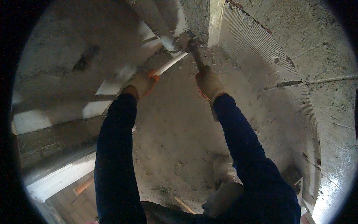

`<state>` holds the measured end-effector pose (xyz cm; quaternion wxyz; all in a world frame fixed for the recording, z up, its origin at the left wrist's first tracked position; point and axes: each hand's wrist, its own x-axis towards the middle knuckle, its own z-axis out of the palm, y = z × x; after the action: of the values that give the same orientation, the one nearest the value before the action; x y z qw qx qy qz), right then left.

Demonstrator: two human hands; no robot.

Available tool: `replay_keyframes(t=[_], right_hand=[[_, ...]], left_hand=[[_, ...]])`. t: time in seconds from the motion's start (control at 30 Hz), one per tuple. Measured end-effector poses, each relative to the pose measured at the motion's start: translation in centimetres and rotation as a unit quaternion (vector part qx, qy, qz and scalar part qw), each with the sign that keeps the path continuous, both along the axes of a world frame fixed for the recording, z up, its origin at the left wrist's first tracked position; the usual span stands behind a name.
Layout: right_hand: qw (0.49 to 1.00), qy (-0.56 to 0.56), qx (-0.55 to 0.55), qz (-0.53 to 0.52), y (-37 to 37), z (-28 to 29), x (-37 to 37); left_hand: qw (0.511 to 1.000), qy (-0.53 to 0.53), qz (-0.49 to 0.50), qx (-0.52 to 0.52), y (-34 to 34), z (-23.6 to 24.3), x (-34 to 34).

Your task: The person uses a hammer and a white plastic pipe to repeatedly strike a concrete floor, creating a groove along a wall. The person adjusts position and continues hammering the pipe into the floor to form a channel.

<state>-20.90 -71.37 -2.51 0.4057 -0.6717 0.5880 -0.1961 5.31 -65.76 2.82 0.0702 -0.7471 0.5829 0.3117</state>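
Observation:
My left hand [142,83], in a pale work glove with orange trim, grips a thin white rod [170,63] that slants up toward the corner. In a matching glove, my right hand [209,84] holds the handle of a hammer [194,50], whose head is up against the rod's upper end beside a grey pipe [158,26]. Both dark blue sleeves reach up from the lower edge. The rod's tip is hidden behind the hammer head and pipe fitting.
Rough grey concrete floor [179,142] is strewn with dust and rubble. A plastered wall with combed ridges [253,44] curves along the right. White-edged steps or blocks [59,175] lie at left. A wooden handle [84,185] and a wood strip [184,204] lie near my shoe [222,198].

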Motion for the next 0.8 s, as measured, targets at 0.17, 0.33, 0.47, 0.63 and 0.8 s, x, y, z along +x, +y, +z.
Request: replay_keyframes(t=[0.17, 0.33, 0.47, 0.63, 0.8], right_hand=[[0.957, -0.240, 0.138, -0.086, 1.7, 1.1, -1.9], [0.921, -0.350, -0.064, -0.160, 2.2, 1.0, 1.0], [0.977, -0.084, 0.193, -0.026, 0.6, 0.2, 1.0], [0.920, -0.328, 0.189, -0.103, 1.6, 0.6, -0.4], [0.911, -0.371, -0.029, -0.177, 1.7, 1.2, 1.4]], left_hand=[[0.996, -0.044, -0.046, -0.062, -0.2, -1.5, 0.9], [0.999, -0.036, -0.013, 0.026, -1.2, 0.5, 0.6], [0.999, 0.033, 0.038, -0.022, -1.7, 1.2, 0.0], [0.967, 0.136, 0.194, 0.092, -2.3, -1.5, 3.0], [0.985, 0.149, 0.003, -0.085, -2.5, -5.5, 5.7]])
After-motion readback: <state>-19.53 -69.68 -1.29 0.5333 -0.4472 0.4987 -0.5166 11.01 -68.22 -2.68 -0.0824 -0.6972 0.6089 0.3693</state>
